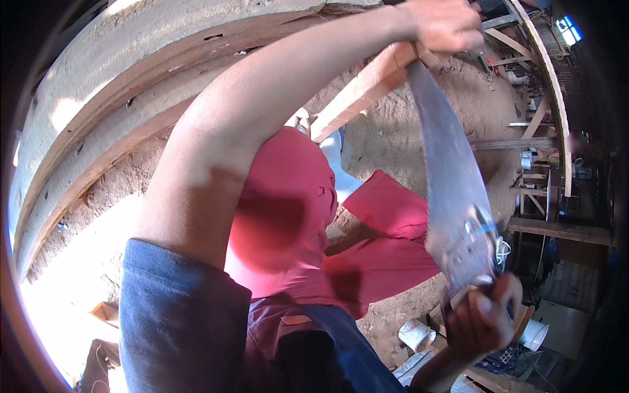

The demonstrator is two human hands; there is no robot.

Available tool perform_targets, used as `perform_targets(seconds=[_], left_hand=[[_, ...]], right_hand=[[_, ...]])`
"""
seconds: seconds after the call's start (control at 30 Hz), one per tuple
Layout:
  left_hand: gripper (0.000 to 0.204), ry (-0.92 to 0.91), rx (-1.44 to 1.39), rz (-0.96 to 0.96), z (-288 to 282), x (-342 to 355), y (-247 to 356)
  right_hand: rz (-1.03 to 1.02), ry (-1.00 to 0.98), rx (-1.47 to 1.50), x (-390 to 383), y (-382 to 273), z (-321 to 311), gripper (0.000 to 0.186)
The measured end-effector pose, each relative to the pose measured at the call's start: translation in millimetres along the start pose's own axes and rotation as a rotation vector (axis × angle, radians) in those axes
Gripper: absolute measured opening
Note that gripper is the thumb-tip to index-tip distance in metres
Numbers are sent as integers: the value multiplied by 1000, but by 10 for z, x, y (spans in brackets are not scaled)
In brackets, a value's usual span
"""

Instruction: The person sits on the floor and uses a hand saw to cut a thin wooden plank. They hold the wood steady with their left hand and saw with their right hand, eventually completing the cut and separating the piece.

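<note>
Steel saw blade (452,177) runs between both hands: the right hand (481,321) is wrapped tight round its handle low down, the left hand (445,23) pinches the tip against a wooden plank (363,88) above the sandy floor (393,137). Thin and whippy, sharp-toothed, it looks safest held by the handle

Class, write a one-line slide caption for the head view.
Right hand grips handsaw; left hand steadies wooden plank.

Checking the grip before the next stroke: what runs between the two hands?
In the head view, the saw blade spans from the left hand, on the wooden plank, down to the right hand at its handle.
</note>
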State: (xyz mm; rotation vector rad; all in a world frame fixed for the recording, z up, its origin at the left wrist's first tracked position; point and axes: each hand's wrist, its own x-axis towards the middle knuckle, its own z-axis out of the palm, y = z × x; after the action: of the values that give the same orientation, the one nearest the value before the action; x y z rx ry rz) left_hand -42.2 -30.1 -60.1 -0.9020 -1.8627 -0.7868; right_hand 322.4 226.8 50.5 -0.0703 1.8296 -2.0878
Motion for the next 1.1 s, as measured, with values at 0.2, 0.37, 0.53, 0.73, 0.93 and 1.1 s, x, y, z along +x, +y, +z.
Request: perform_targets(seconds=[0.2,0.37,0.53,0.73,0.93,1.1], left_hand=[[19,127,191,370,-177,-7,-136],[14,205,161,469,-226,-77,-211],[13,226,48,287,-107,-64,-16],[16,62,185,292,-195,-12,-186],[16,206,200,436,-306,-47,-244],[19,131,152,414,-331,15,-178]], right_hand=[[-37,-44,-199,-124,38,-129,19],[-27,41,-592,-291,111,-247,21],[26,42,-122,-50,68,39,23],[106,270,-87,-246,91,99,35],[183,421,-172,-57,-34,266,31],[-6,396,-404,-243,79,268,31]])
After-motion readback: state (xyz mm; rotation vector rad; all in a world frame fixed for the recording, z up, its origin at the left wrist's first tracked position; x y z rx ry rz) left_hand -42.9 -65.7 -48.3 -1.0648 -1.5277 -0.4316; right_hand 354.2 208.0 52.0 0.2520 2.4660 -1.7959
